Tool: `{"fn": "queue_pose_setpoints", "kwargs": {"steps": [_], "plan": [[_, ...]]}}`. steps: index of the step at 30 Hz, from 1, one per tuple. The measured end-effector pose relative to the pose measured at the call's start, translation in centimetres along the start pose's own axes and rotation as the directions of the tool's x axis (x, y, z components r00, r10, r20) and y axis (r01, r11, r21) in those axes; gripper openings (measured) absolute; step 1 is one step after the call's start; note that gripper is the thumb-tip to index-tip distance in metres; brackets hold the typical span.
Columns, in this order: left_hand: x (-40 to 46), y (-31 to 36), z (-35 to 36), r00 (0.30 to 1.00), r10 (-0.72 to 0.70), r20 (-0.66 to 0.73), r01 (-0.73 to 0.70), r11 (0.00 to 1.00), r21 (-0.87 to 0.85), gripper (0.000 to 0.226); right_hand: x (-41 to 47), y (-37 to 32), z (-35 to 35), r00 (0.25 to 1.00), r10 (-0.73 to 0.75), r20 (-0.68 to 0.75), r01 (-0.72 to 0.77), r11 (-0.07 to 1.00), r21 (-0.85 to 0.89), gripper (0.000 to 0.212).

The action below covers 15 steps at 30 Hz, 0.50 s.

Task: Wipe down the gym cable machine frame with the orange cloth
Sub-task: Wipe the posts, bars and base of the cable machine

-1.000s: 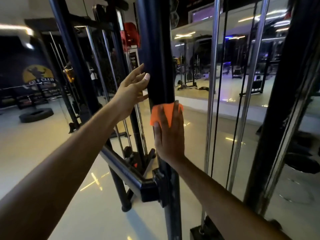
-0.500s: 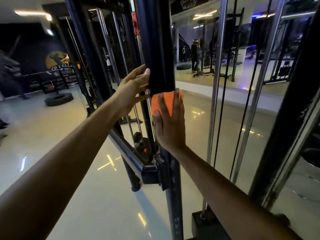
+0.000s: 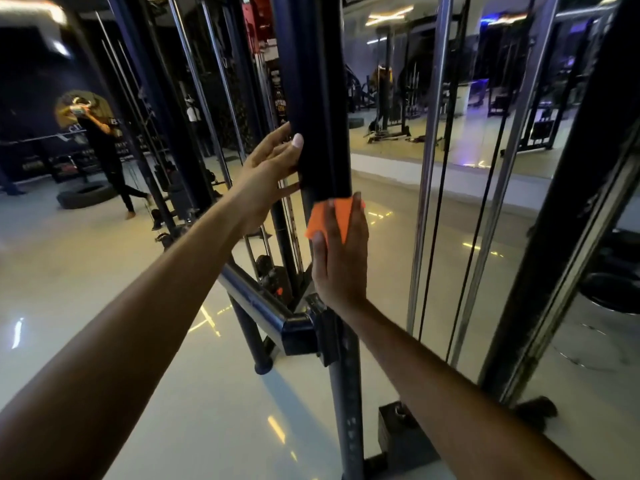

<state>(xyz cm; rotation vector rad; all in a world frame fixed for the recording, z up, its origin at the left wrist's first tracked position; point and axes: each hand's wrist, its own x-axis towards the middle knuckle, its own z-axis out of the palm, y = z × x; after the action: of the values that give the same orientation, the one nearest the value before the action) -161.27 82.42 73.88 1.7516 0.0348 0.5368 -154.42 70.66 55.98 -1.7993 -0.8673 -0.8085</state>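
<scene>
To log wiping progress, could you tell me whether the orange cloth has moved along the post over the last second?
No, not noticeably: the orange cloth, pressed by the right hand, still sits just below the thick black upright's lower edge.

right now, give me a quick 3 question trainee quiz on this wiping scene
1. True or false: the left hand holds the orange cloth.
2. Which hand presses the cloth to the dark upright post? A) left B) right C) both
3. Fill in: the crossbar joins the post ____ the right hand.

Key: 1 false; 2 B; 3 below
</scene>
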Motion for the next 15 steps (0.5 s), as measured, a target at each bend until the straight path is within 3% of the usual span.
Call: {"fn": "queue_pose_setpoints", "kwargs": {"steps": [5,11,15], "plan": [[0.2,-1.5,-0.7,0.999,0.018,0.032,-0.016,0.999,-0.049,0.054,2.6,0.0,0.3,0.997,-0.032,-0.066,0.029,0.998,-0.054,0.066],[-1.8,-5.6,-0.3,0.997,-0.033,0.075,0.039,0.995,-0.091,0.045,-9.6,4.3,2.7,0.987,0.098,0.129,-0.085,0.991,-0.103,0.070],[-2.6,-7.8,0.1,0.993,-0.073,0.094,0.085,0.988,-0.129,0.040,-4.8,2.1,1.7,0.994,0.099,0.036,-0.099,0.995,-0.001,0.066]]}}
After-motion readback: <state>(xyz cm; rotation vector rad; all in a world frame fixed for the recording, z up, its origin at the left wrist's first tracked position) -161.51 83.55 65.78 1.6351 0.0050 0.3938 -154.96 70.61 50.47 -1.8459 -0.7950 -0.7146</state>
